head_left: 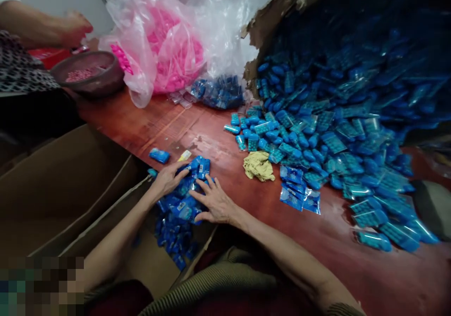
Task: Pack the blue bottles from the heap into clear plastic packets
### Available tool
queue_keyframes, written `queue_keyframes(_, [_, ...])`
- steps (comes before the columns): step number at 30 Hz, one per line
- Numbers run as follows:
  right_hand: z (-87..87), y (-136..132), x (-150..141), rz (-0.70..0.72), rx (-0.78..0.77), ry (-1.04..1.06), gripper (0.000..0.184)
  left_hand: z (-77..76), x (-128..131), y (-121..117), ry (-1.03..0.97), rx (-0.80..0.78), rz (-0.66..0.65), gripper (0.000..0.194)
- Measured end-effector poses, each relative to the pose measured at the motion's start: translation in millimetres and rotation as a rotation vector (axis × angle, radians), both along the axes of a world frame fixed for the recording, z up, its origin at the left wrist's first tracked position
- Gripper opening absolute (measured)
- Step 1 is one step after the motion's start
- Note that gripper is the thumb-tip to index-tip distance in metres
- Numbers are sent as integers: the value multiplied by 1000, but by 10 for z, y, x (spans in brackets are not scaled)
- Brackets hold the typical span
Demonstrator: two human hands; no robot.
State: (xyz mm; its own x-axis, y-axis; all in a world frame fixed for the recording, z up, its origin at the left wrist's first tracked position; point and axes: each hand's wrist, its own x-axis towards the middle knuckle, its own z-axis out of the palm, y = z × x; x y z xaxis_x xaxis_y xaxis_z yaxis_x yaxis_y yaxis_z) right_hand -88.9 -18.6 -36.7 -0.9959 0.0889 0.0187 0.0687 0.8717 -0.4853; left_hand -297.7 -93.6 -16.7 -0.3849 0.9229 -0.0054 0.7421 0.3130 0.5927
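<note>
Your left hand and right hand have fingers spread, touching the packs above the box. Curl both in gently so no packs slip away.

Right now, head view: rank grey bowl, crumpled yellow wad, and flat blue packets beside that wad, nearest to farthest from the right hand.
From the right hand:
1. Yellow wad: just to its right.
2. Flat blue packets: farther right, past the wad.
3. Grey bowl: far off, upper left.
</note>
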Motion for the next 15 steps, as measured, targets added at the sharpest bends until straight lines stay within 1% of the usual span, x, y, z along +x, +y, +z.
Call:
queue_keyframes(2, [-4,-166,-34,93,13,31,78,-3,46,-285,8,-1,124,39])
queue_keyframes(4, [-7,-307,-74,168,8,75,72,-9,44,-496,50,35,313,37])
queue_keyframes(6, [7,-387,-105,201,-15,123,64,-3,-32,-585,138,114,488,37])
queue_keyframes(7, [26,-393,-118,202,-27,147,59,3,-102,-577,197,166,543,37])
queue_keyframes(8, [49,-371,-133,181,-36,164,54,7,-193,-537,254,205,550,36])
queue_keyframes(9, [75,-321,-155,151,-36,180,50,4,-300,-468,285,226,528,35])
queue_keyframes(10, [98,-244,-188,102,-26,187,48,-10,-419,-379,294,221,507,38])
queue_keyframes(12, [114,-35,-294,-114,8,164,50,-75,-650,-174,264,128,475,50])
queue_keyframes(13, [100,78,-364,-205,23,138,55,-120,-744,-78,240,69,468,53])
queue_keyframes(15, [37,270,-518,-315,30,75,64,-204,-851,60,207,-36,414,49])
